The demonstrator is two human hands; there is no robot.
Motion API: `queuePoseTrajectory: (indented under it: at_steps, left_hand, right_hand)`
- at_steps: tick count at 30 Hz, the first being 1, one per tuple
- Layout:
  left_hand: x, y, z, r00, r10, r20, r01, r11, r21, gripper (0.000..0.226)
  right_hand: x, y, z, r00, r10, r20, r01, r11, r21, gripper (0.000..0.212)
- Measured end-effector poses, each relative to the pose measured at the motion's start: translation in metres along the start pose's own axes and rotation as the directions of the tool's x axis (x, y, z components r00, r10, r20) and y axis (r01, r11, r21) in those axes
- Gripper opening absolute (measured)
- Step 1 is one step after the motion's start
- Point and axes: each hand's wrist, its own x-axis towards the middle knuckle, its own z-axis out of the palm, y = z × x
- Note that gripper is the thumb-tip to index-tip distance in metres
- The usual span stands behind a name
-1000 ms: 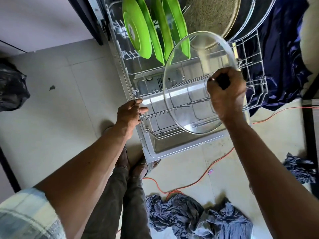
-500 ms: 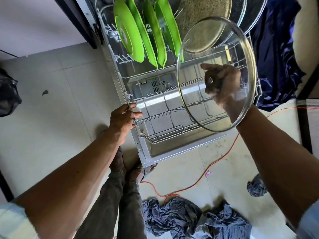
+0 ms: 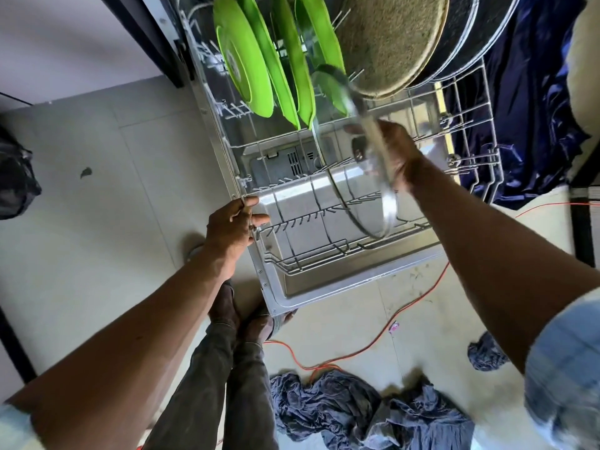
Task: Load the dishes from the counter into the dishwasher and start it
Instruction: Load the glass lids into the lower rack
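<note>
Glass lid [image 3: 388,204], blurred, across right hand [image 3: 400,154]

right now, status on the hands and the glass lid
Left hand grips the rack at its front corner. Right hand holds the glass lid by its knob, on edge over the rack's front; seated or not, cannot tell. Green plates stand just behind.

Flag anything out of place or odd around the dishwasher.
Floor clutter: an orange cord snakes across the tiles beside the open dishwasher door, and crumpled grey cloths lie near the person's feet, a likely trip hazard. A dark blue cloth is bunched beside the rack on its right. Nothing looks spilled or broken.
</note>
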Motion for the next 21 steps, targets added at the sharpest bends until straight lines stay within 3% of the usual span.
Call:
queuePoseTrajectory:
  at_steps: [2,5,8,9,12,15,18,21]
  left_hand:
    - [0.000,0.000,-0.001,1.000,0.004,0.009,-0.004,1.000,0.012,0.026]
    - [0.001,-0.002,-0.002,1.000,0.003,0.019,-0.003,1.000,0.028,0.025]
    - [-0.001,-0.002,-0.002,1.000,0.027,0.014,-0.027,0.998,0.050,0.025]
    - [-0.001,-0.002,-0.003,0.999,0.029,0.015,-0.029,0.998,0.051,0.025]
    - [-0.001,0.001,-0.001,1.000,0.012,-0.004,-0.012,0.999,0.051,0.025]
    - [-0.002,0.014,0.003,0.998,-0.022,-0.052,0.028,0.994,0.106,0.029]
    - [-0.014,0.037,-0.004,0.998,0.009,-0.063,0.008,0.965,0.264,0.039]
    - [-0.046,0.074,-0.032,0.989,0.147,-0.019,-0.128,0.913,0.387,0.046]
  right_hand:
    - [-0.008,0.003,0.002,0.999,0.019,-0.042,-0.019,1.000,-0.006,0.040]
    - [-0.016,0.009,-0.005,0.995,0.030,0.093,-0.043,0.989,0.141,0.087]
    - [-0.015,0.008,-0.016,0.993,0.068,0.098,-0.077,0.993,0.090,0.098]
    - [-0.012,0.008,-0.017,0.992,0.091,0.090,-0.096,0.993,0.063,0.095]
    - [-0.012,0.006,-0.020,0.989,0.146,-0.008,-0.146,0.989,0.034,0.056]
    - [-0.025,-0.001,-0.023,0.980,0.151,-0.130,-0.166,0.980,-0.111,0.048]
    - [-0.054,-0.019,-0.021,0.976,0.049,-0.210,-0.069,0.993,-0.091,0.041]
    - [-0.098,-0.045,-0.010,0.942,-0.123,-0.314,0.090,0.989,-0.115,0.045]
